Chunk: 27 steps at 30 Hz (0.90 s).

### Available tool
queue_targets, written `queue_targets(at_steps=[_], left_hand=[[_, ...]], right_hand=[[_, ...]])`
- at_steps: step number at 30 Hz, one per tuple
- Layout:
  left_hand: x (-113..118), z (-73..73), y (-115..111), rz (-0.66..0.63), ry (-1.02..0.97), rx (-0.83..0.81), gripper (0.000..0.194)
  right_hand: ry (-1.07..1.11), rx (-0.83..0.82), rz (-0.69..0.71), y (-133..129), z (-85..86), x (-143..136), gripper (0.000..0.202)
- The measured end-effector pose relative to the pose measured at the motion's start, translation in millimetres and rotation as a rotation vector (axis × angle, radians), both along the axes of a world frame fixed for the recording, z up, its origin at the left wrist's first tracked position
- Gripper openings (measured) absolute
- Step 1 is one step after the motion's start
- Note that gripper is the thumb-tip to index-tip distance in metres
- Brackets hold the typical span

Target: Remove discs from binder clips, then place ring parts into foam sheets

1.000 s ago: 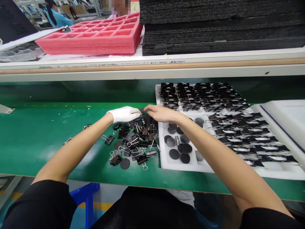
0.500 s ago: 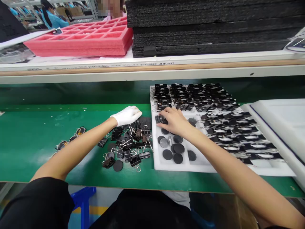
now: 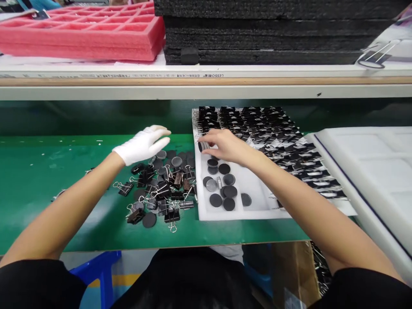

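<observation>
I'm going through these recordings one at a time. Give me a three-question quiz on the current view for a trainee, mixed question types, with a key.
1. Multiple choice. What do the loose binder clips to the left of the white tray lie on?
A) the pink foam
B) the green table
C) the blue stool
2. True or false, of the gloved left hand: it is gripping a binder clip.
3. Fill in the blank. The fingers of the bare right hand are closed around dark, round ____.

Key: 1. B; 2. false; 3. discs
</observation>
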State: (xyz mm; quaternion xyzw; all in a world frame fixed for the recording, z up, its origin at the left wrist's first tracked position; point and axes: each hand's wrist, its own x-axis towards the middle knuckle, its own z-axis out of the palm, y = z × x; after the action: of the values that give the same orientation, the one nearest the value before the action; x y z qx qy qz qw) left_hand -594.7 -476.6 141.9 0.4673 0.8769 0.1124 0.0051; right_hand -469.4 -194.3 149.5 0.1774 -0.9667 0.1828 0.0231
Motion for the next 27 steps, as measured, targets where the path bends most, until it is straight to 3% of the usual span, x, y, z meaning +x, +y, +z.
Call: queue_targets(at_steps=[4, 8, 10, 12, 14, 16, 18, 20, 22, 27], left_hand=[[4.3, 11.4, -26.5, 0.078, 0.032, 0.098, 0.06], [18.7, 19.8, -57.5, 0.142, 0.046, 0.131, 0.061], [29.7, 25.1, -76.2, 0.173, 0.031, 0.133, 0.06], [42.2, 30.8, -97.4, 0.213, 0.017, 0.138, 0.06], [55.1, 35.1, -120.6, 0.279, 0.029, 0.155, 0.06], [67.2, 36.1, -144.6, 0.37, 0.054, 0.176, 0.061], [78.1, 32.6, -167.4, 0.468, 0.067, 0.193, 0.058], [87.7, 25.3, -186.6, 0.549, 0.058, 0.22, 0.051], [96.0, 15.5, -200.8, 0.606, 0.046, 0.266, 0.042], [112.3, -10.9, -219.1, 0.698, 0.078, 0.373, 0.032]], right_hand=[[0.019, 0.0, 0.129, -32.8, 12.1, -21.6, 0.034], [-0.08, 0.238, 0.26, -82.9, -2.9, -45.5, 0.032], [-0.157, 0.253, 0.335, -94.3, -4.3, -51.6, 0.038], [-0.182, 0.15, 0.398, -88.4, 6.8, -50.5, 0.047], [-0.115, 0.026, 0.389, -65.5, 27.9, -41.3, 0.05], [0.006, -0.011, 0.266, -31.9, 49.1, -25.2, 0.045], [0.065, 0.041, 0.101, 2.6, 58.9, -5.4, 0.039], [0.018, 0.135, -0.014, 28.6, 51.2, 13.2, 0.034], [-0.069, 0.198, -0.058, 41.1, 28.8, 26.6, 0.033], [-0.087, 0.251, -0.002, 29.3, -33.2, 34.2, 0.039]])
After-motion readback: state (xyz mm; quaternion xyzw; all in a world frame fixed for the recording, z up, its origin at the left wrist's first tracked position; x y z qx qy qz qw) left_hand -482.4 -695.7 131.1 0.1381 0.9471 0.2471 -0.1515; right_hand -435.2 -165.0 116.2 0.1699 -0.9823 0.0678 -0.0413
